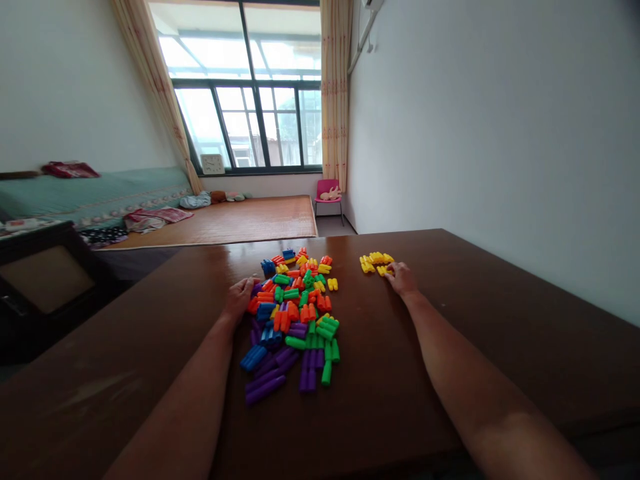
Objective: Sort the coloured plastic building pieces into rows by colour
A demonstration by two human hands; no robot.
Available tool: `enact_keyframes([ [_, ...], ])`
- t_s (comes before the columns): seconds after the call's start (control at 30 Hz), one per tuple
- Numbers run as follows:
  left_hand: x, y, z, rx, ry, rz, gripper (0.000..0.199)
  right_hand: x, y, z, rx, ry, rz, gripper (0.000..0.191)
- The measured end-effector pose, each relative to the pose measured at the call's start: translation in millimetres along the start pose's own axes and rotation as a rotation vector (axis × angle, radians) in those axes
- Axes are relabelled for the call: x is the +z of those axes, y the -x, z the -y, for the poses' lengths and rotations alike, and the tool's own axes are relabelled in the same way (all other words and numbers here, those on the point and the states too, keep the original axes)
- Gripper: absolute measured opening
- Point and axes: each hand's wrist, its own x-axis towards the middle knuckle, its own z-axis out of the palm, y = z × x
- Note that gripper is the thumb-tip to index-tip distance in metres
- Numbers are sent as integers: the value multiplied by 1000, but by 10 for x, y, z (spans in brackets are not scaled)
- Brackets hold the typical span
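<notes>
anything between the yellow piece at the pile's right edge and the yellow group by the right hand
Nothing visible: just brown tabletop separates the yellow piece from the yellow group; the right hand is at the group's right end.

So you've got a messy heap of ribbed plastic blocks [283, 320] on the bench [380, 373], orange, blue, green, purple and yellow all jumbled, running from near the far edge toward the near one. Long purple bars [265, 391] lie flat at its near end. Your little yellow cluster [381, 257] sits apart, off toward the right edge.
</notes>
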Motion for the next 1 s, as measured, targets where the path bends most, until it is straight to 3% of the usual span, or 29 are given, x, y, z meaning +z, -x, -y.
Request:
enact_keyframes([
  [0.17, 1, 25, -45, -12, -19, -1, 60, -17, 7, 106, -118, 0, 22, 31],
  [0.3, 6, 36, -66, -10, -11, 2, 59, -80, 49, 412, -277, -60, -1, 36],
  [0.43, 13, 19, -32, 9, 0, 6, 59, -40, 259, 873, -575, -149, 228, 31],
  [0.57, 15, 13, -5, 11, 3, 2, 60, 1, 461, 1122, -653, -114, 369, 28],
  [0.73, 8, 27, -36, 26, -37, 29, 59, -145, 406, 992, -633, -33, 367, 30],
  [0.9, 4, 27, -47, 34, -54, 31, 58, -243, 243, 728, -518, -66, 407, 26],
  [1.0, 1, 18, -23, 31, -64, 37, 56, -326, 135, 469, -398, -131, 507, 22],
])
